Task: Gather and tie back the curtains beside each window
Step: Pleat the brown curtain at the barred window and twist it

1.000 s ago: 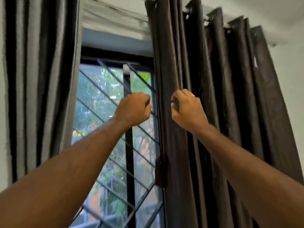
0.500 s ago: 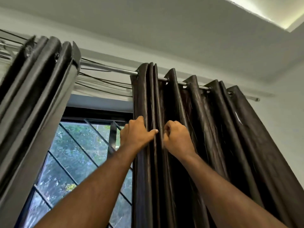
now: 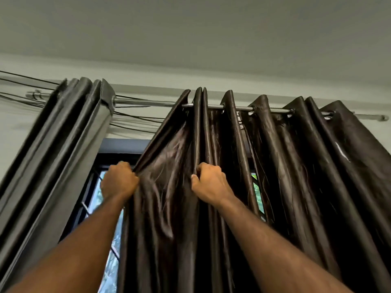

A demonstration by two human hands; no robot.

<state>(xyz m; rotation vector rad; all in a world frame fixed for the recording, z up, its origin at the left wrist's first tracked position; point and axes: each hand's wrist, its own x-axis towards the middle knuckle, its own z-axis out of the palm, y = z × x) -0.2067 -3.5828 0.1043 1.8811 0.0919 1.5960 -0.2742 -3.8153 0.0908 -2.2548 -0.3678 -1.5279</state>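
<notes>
A dark brown right curtain (image 3: 285, 166) hangs in folds from a metal rod (image 3: 148, 102) by eyelets. My left hand (image 3: 118, 181) grips its leading edge, which is pulled out toward the left. My right hand (image 3: 208, 182) grips a fold of the same curtain a little further right, fingers curled into the cloth. Between both hands the fabric is stretched and creased. The left curtain (image 3: 63, 155) hangs bunched at the left end of the rod.
The window (image 3: 99, 199) with a dark frame and diagonal grille shows between the curtains, green trees behind it. Several dark cables (image 3: 135, 119) run along the wall under the rod. The ceiling fills the upper half. A strip of window shows through a gap at the right.
My left hand has taken the curtain's leading edge and pulled it left, spreading the first folds. My view has tilted further up toward the rod and ceiling.
</notes>
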